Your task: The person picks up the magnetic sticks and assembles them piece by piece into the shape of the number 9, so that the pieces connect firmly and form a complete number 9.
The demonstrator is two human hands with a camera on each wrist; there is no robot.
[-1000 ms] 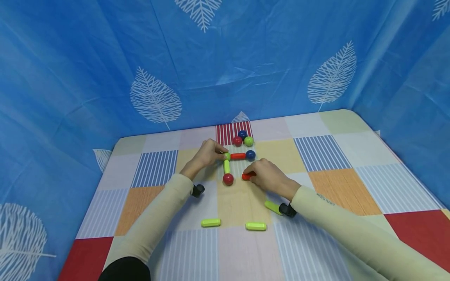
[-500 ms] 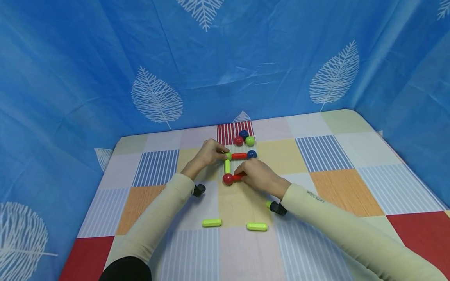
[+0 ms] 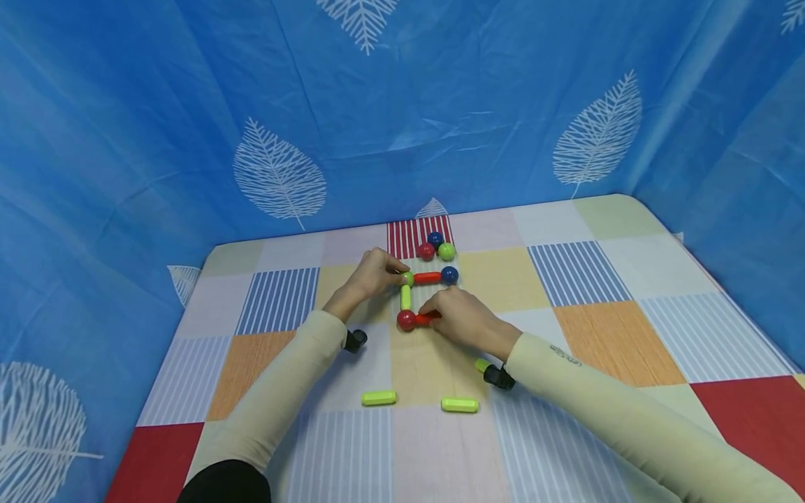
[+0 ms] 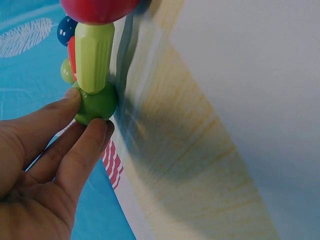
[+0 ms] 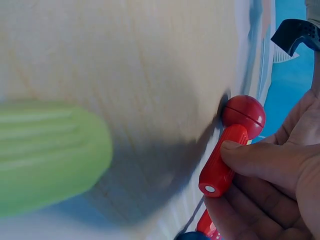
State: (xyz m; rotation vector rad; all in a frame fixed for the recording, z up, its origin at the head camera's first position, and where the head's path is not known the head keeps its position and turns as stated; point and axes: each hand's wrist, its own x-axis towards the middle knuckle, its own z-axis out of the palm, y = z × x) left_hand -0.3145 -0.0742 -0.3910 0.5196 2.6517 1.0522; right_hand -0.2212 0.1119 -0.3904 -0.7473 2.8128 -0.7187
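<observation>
My left hand (image 3: 372,274) pinches a green ball (image 4: 98,103) at the corner of a joined ball-and-rod shape. From that ball a red rod (image 3: 428,278) runs right to a blue ball (image 3: 449,275), and a green rod (image 4: 94,57) runs toward me to a red ball (image 3: 406,320). My right hand (image 3: 467,318) pinches a second red rod (image 5: 220,162) between thumb and fingers. One end of this rod touches the red ball; its free end shows a pale metal disc in the right wrist view.
Behind the shape, a loose blue ball (image 3: 435,239), red ball (image 3: 426,251) and green ball (image 3: 446,251) sit together. Nearer me lie two green rods, a left one (image 3: 379,398) and a right one (image 3: 460,405). Another green rod (image 3: 481,365) is partly hidden by the right wrist camera (image 3: 499,377).
My right hand has moved left with its red rod, bringing the rod's end against the red ball. The left hand has stayed on the green ball.
</observation>
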